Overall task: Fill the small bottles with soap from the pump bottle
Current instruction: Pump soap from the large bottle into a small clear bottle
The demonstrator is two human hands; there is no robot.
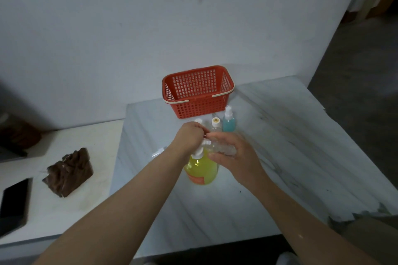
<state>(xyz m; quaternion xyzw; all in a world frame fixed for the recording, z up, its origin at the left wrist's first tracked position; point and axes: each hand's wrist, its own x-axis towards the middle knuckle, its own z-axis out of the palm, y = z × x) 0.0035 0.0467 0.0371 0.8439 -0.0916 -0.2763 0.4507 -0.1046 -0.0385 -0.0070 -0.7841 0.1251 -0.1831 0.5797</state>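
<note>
While the left hand [190,135] is pressing curled fingers on the pump bottle [202,171], the right hand [234,157] is gripping a small bottle [219,148] tilted at its spout; filling seems underway, needing steady presses.

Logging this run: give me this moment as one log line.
left hand: gripping top of pump bottle | right hand: holds small clear bottle, tilted, at spout | pump bottle: upright

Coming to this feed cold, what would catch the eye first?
The two hands meeting mid-frame: the left hand sits on the head of the yellow pump bottle while the right hand holds a small clear bottle tilted at its nozzle. Behind them stands a bright red basket, with a blue spray bottle just in front.
</note>
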